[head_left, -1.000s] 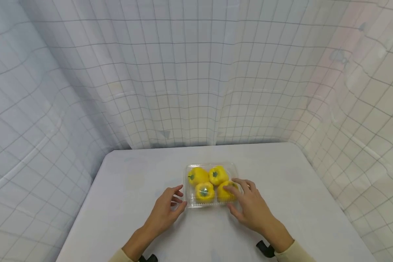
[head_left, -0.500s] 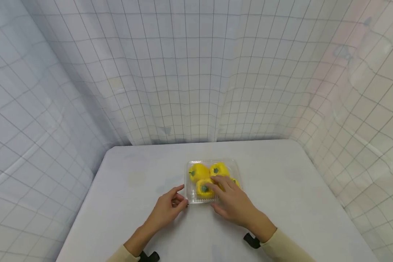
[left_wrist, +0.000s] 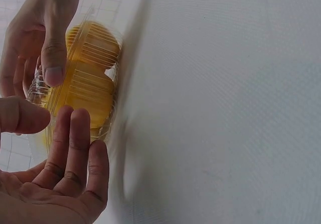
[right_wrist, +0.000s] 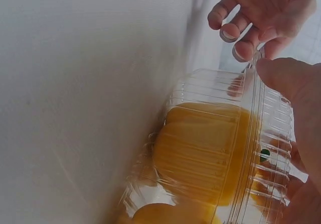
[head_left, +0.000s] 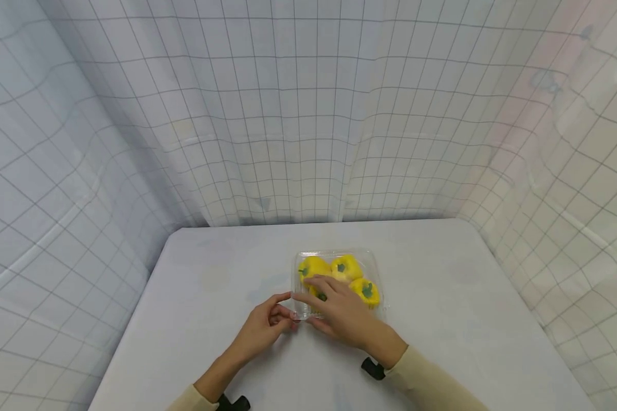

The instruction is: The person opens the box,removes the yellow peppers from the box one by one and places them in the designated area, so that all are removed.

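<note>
A clear plastic clamshell box (head_left: pixel 375 268) holds several yellow bell peppers (head_left: pixel 365 291) with green stems, its lid lying over them. At its front left corner my left hand (head_left: pixel 264 325) pinches the edge, thumb on one side of the rim and fingertips on the other in the left wrist view. My right hand (head_left: pixel 341 314) reaches across the front left part of the box, its fingers over the lid and its thumb (right_wrist: pixel 283 73) on the front rim, close to my left fingertips. One pepper (right_wrist: pixel 200 148) shows through the ribbed wall, partly hidden from the head view by my right hand.
The box stands on a white-covered table (head_left: pixel 216 268). White grid-patterned curtains (head_left: pixel 308 114) hang behind the table and along both sides. A black strap piece (head_left: pixel 374 368) sits at my right wrist, another black piece (head_left: pixel 235 403) at my left.
My right hand has slid left along the front of the box, from its right corner toward the left one, uncovering the front right pepper. My left hand has stayed at the left corner.
</note>
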### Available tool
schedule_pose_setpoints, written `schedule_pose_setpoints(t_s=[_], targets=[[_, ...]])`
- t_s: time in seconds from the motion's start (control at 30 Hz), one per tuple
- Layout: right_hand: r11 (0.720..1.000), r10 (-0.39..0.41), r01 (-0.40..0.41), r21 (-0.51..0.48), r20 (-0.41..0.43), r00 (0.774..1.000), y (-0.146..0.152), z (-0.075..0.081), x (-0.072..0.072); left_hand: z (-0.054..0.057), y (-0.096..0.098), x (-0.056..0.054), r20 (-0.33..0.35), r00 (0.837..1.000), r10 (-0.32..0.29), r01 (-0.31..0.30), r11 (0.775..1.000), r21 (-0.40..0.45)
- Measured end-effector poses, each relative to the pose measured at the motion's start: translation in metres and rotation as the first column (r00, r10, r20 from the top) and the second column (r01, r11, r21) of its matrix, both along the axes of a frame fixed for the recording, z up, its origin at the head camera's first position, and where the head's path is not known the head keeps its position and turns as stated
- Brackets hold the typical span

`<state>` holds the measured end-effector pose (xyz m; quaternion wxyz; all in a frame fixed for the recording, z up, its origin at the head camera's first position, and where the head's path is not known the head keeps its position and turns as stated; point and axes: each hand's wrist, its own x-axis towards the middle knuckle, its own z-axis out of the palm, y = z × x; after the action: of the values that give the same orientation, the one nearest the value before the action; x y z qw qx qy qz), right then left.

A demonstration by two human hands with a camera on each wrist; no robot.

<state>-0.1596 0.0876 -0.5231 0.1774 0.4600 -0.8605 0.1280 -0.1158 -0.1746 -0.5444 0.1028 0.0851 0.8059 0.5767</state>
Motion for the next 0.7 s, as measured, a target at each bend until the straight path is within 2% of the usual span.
schedule_pose_setpoints(t_s=[0.27, 0.53, 0.7], targets=[[1.0, -0.007, 0.008, 0.01, -0.061, 0.998, -0.0039, -0.0024, 0.0009, -0.001, -0.0013, -0.0006, 0.027, 1.0, -0.016, 0.014, 0.997, 0.069], [1.0, -0.004, 0.004, 0.001, -0.105, 0.994, -0.0078, -0.0031, 0.0042, -0.0053, -0.0051, -0.0025, 0.17, 0.985, -0.022, -0.012, 0.981, 0.194], [1.0, -0.001, -0.002, -0.02, -0.119, 0.993, -0.0096, -0.0061, 0.0045, -0.0064, -0.0051, -0.002, 0.222, 0.975, -0.009, -0.043, 0.973, 0.229]])
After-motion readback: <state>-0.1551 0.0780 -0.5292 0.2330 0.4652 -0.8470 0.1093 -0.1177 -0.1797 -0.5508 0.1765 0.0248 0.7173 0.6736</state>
